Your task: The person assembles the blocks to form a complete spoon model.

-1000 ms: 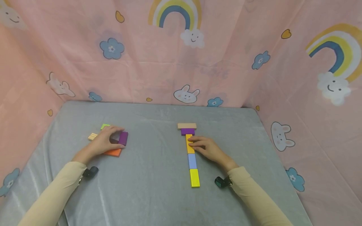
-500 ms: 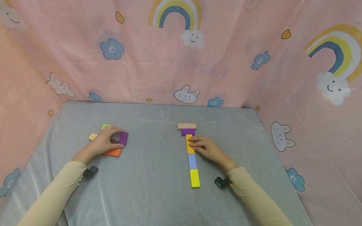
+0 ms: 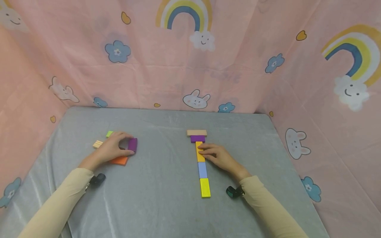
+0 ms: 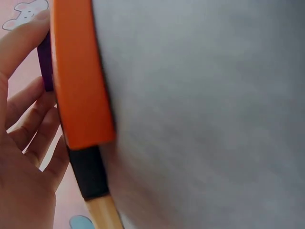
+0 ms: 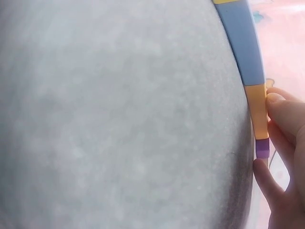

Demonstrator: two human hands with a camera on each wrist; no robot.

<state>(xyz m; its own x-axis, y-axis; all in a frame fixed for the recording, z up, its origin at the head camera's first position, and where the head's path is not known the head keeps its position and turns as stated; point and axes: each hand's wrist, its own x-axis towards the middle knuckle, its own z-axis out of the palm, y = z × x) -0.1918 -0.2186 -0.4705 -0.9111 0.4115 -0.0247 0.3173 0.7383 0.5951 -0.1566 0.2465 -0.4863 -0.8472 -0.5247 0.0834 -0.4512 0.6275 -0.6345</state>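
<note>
On the left of the table, my left hand pinches a purple block between thumb and fingertips. Under and beside that hand lie an orange block, a light green block and a ridged wooden piece; a black block shows in the left wrist view. Fingertips of my right hand rest on an amber block. This block belongs to a row: wooden block at the far end, another purple block, amber, a blue block, then a yellow block nearest me.
A grey cloth covers the table. Pink curtains printed with rainbows, rabbits and flowers hang behind it and at both sides. Small dark wrist cameras sit at both beige sleeves.
My left hand has shifted slightly right with the purple block, away from the other loose pieces. My right hand and the row of blocks have stayed in place.
</note>
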